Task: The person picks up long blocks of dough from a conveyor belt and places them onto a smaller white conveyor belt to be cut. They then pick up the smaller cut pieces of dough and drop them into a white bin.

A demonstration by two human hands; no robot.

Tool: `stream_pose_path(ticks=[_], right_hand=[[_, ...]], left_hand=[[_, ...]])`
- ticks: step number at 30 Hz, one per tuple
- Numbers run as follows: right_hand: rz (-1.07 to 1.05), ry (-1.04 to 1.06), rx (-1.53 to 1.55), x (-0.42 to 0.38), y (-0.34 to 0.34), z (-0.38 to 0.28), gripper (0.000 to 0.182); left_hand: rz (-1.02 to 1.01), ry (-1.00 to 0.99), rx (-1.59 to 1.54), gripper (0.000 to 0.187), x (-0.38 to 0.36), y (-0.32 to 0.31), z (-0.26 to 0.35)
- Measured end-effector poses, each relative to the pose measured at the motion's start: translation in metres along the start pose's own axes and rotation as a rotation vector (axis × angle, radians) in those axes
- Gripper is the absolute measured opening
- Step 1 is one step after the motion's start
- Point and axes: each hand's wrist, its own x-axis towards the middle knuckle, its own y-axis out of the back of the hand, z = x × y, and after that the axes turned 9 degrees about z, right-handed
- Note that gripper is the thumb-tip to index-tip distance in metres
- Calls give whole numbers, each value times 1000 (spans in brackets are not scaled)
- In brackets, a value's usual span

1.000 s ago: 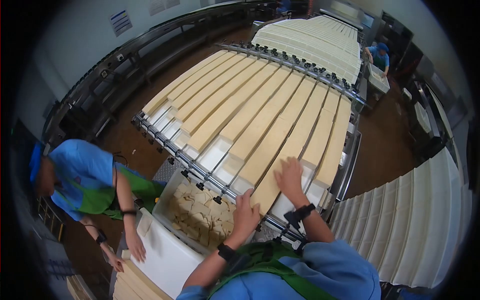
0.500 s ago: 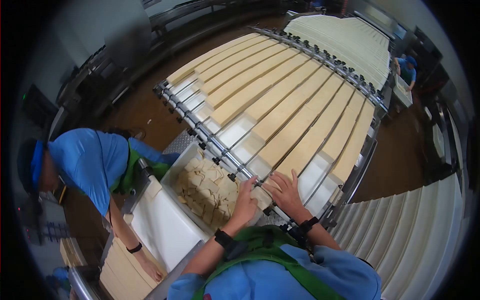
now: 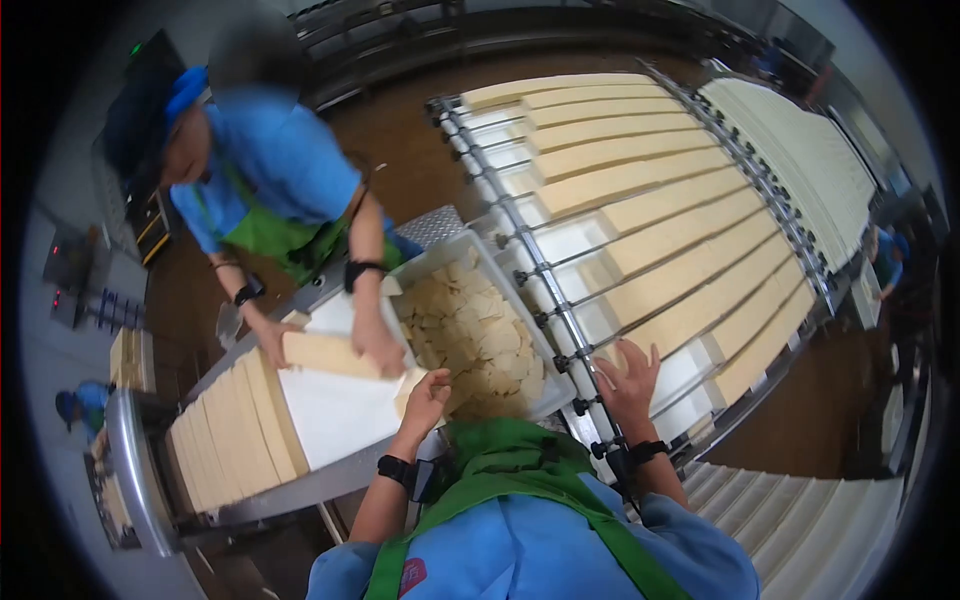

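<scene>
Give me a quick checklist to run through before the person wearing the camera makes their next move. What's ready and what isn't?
1. Right hand free: ok; fingers spread, nothing held, by the rail.
2. Left hand has a firm grip on the small piece: cannot tell; it is at the piece, but the hold is unclear.
3. Co-worker's nearer hand well clear of the left hand: not ok; it is close by, on a strip.
4. Bin open on top: ok; the scraps show.
5. Long strips level at the rail end: not ok; their ends are staggered.
</scene>
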Motion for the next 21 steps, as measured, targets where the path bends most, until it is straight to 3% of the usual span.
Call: stream_pose_path(ticks=[2, 6, 9, 21], right_hand=[[-10, 33, 9, -2, -2, 2, 32], [-15, 51, -33, -3, -4, 2, 31], [-11, 48, -49, -4, -4, 1, 31], [-156, 64, -187, 11, 4, -13, 25]], left_hand=[[-100, 278, -346, 37, -14, 14, -1], [-77, 341, -492, 35, -40, 35, -11], [-38, 311, -626, 35, -56, 39, -22], [-10, 249, -578, 36, -63, 27, -34]])
